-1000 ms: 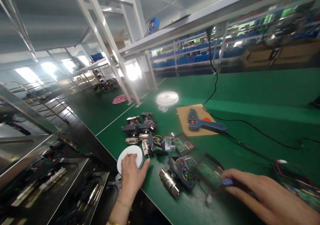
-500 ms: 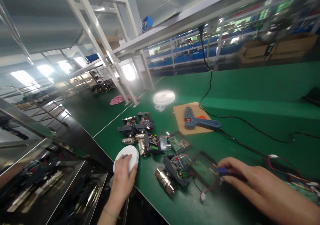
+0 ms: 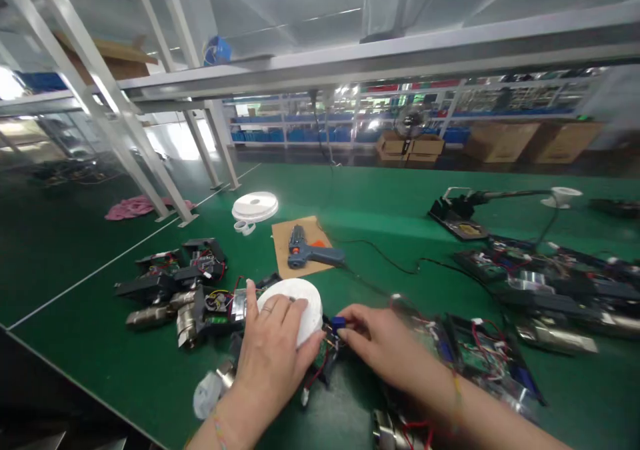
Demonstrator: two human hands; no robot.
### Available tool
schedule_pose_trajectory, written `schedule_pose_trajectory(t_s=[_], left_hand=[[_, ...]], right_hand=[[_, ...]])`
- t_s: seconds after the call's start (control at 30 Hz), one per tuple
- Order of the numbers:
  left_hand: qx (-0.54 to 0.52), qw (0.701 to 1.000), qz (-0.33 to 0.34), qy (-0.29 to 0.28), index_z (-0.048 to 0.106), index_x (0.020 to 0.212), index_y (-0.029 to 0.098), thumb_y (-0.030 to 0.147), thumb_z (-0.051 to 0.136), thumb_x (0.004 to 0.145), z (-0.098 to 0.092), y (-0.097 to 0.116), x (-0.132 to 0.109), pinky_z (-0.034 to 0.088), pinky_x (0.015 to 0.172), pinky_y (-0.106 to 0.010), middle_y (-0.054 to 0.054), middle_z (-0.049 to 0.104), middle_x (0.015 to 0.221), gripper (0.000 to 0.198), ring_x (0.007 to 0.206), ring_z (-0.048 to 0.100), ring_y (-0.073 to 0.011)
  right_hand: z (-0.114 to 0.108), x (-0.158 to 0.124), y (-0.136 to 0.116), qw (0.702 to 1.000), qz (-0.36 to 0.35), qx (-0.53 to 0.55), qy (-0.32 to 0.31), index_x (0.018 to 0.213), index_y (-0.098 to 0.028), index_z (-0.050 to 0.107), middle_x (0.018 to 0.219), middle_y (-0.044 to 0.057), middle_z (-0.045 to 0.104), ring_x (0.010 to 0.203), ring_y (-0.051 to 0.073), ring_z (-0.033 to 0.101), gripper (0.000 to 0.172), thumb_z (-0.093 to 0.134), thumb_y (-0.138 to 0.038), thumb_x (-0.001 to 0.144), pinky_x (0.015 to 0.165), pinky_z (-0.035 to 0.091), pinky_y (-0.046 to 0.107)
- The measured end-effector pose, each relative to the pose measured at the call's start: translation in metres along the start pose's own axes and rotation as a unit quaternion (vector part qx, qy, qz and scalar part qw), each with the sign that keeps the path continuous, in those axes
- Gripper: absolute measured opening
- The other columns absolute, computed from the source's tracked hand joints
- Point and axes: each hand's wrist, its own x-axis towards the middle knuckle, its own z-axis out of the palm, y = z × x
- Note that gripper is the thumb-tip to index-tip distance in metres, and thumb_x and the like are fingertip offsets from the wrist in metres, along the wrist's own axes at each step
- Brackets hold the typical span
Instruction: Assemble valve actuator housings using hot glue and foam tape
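My left hand (image 3: pixel 273 343) is closed around a white roll (image 3: pixel 309 300), which looks like tape, and holds it over the circuit-board parts. Between the thumb and fingers of my right hand (image 3: pixel 385 340) is a small blue block (image 3: pixel 337 323), close beside the roll's right edge. Dark parts with red wires lie beneath, mostly covered by the roll and my hands. To the left stand valve assemblies with metal bodies (image 3: pixel 187 327) and open black housings (image 3: pixel 207 260). Below my left hand, a whitish translucent piece (image 3: pixel 207 395) is blurred.
A grey-blue glue gun (image 3: pixel 317 255) lies on a cardboard sheet (image 3: pixel 283 237). Behind it are a stack of white rolls (image 3: pixel 255 205) and small white rings (image 3: pixel 245 227). Several wired assemblies (image 3: pixel 550 290) fill the right side, near a black stand (image 3: pixel 457 217). A pink cloth (image 3: pixel 137 207) lies left.
My view has swung to the right. My left hand has brought the white roll from the bench's near edge over to the boards, next to my right hand, which still pinches the blue block.
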Motion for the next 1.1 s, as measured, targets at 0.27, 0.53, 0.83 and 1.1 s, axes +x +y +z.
schedule_pose_trajectory(t_s=[0.27, 0.53, 0.83, 1.1], left_hand=[[-0.028, 0.995, 0.016, -0.095, 0.057, 0.126, 0.027, 0.041, 0.057, 0.097, 0.007, -0.016, -0.006, 0.015, 0.115, -0.082, -0.004, 0.070, 0.116, 0.032, 0.109, 0.067, -0.0278], [-0.020, 0.995, 0.031, -0.098, 0.055, 0.128, 0.024, 0.039, 0.056, 0.098, 0.010, -0.014, -0.002, 0.013, 0.115, -0.083, -0.006, 0.070, 0.117, 0.033, 0.108, 0.068, -0.0273], [-0.022, 0.996, 0.036, -0.083, 0.053, 0.129, 0.025, 0.039, 0.056, 0.099, 0.016, -0.008, -0.001, 0.019, 0.116, -0.080, -0.005, 0.069, 0.114, 0.034, 0.109, 0.067, -0.0266], [-0.037, 0.997, 0.059, -0.017, 0.057, 0.131, 0.025, 0.030, 0.050, 0.096, 0.025, -0.008, -0.011, 0.034, 0.113, -0.072, -0.006, 0.068, 0.105, 0.036, 0.103, 0.066, -0.0266]], right_hand=[[0.004, -0.001, -0.002, 1.000, -0.014, 0.022, 0.013, 0.106, -0.016, 0.076, 0.094, 0.006, 0.079, 0.083, 0.022, 0.074, 0.019, 0.063, -0.013, 0.093, 0.070, 0.052, 0.027], [0.007, -0.001, -0.004, 0.999, -0.013, 0.026, 0.031, 0.101, -0.016, 0.077, 0.089, 0.005, 0.080, 0.080, 0.021, 0.075, 0.017, 0.065, -0.012, 0.091, 0.069, 0.053, 0.026], [0.010, 0.000, -0.004, 0.999, -0.012, 0.005, 0.040, 0.098, -0.017, 0.077, 0.088, 0.004, 0.080, 0.078, 0.020, 0.074, 0.016, 0.063, -0.013, 0.090, 0.067, 0.050, 0.025], [0.008, -0.001, -0.012, 0.995, 0.019, -0.078, 0.058, 0.101, -0.016, 0.076, 0.093, 0.007, 0.081, 0.080, 0.019, 0.075, 0.020, 0.058, -0.018, 0.092, 0.065, 0.047, 0.023]])
